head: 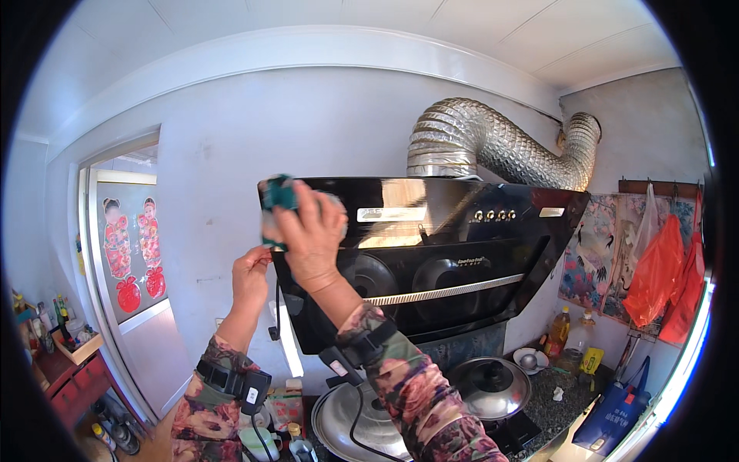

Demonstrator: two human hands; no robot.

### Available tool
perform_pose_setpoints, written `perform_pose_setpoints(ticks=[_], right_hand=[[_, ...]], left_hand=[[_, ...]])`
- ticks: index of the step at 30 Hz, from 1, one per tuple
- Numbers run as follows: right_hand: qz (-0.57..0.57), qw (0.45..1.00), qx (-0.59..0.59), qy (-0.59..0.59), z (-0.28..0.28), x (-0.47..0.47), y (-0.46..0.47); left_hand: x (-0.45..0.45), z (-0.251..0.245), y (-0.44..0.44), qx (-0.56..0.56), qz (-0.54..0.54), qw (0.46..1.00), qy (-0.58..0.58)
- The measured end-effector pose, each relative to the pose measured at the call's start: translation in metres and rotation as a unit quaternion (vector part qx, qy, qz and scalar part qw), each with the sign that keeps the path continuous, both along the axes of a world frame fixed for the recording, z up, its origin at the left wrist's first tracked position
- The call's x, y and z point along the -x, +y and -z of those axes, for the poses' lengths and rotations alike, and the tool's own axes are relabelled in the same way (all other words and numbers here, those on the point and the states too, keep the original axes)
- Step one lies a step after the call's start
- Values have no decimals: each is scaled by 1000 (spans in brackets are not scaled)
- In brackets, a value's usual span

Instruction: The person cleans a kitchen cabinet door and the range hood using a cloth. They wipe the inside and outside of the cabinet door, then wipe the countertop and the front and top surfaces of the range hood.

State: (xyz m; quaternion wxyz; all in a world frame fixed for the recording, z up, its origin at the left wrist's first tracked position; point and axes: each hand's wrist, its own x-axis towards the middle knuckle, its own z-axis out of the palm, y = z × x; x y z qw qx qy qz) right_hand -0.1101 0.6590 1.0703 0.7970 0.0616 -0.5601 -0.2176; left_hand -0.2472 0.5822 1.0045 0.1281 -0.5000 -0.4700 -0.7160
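Observation:
A black glass range hood (444, 228) hangs on the wall in front of me, with a row of several round buttons on its upper panel. My right hand (314, 242) presses a green patterned cloth (281, 196) against the panel's upper left corner; hand and cloth are slightly blurred. Lower and to the left, my left hand (251, 277) has its fingertips together at the panel's left edge. Part of the cloth and the panel corner are hidden behind my right hand. Both wrists wear black straps with small cabled devices.
A ribbed foil duct (502, 138) rises from the hood. Below stand a large lidded pan (358, 424), a second lidded pan (491, 387), and an oil bottle (558, 333) on the granite counter (563, 404). Red bags (655, 271) hang at right; a door (135, 248) is at left.

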Motion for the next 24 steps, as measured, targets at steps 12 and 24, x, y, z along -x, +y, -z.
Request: perform_pose_setpoints(ticks=[12, 24], right_hand=[[-28, 925, 262, 272, -4, -120, 98], [66, 995, -59, -48, -10, -9, 11]], left_hand=[[-12, -2, -7, 19, -4, 1000, -18], [-15, -2, -17, 42, 91, 992, -73]])
